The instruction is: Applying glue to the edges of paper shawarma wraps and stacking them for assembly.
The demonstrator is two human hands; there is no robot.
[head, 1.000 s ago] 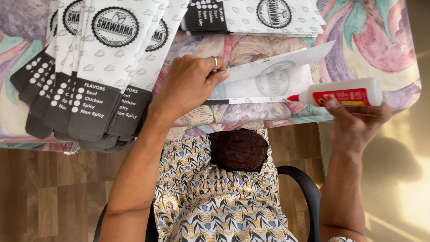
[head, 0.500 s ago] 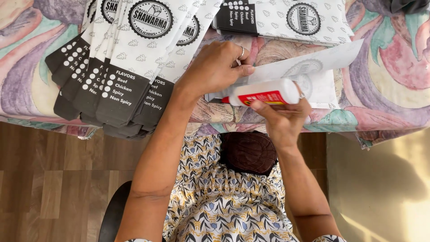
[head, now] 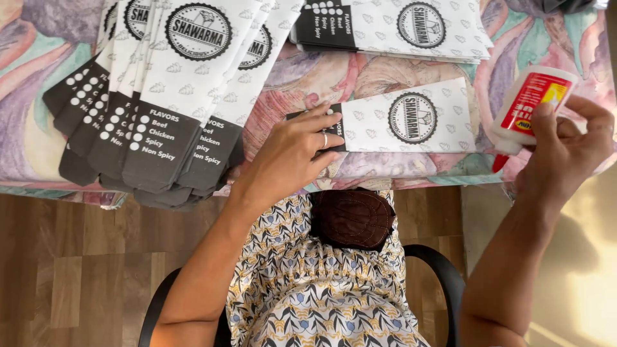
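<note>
paper sleeve pressed flat, glue bottle held

the surface (head: 302, 77) carries a floral cloth and fills the upper frame. a fanned stack of printed sleeves (head: 167, 96) lies at upper left, overhanging the near edge. a second flat stack (head: 411, 29) lies at top centre. a single white paper sleeve (head: 411, 119) lies at centre. the left hand (head: 292, 157) rests released, fingers spread, on its dark end. the right hand (head: 569, 151), at right, grasps a white glue bottle (head: 530, 106), red tip pointing down.
</note>
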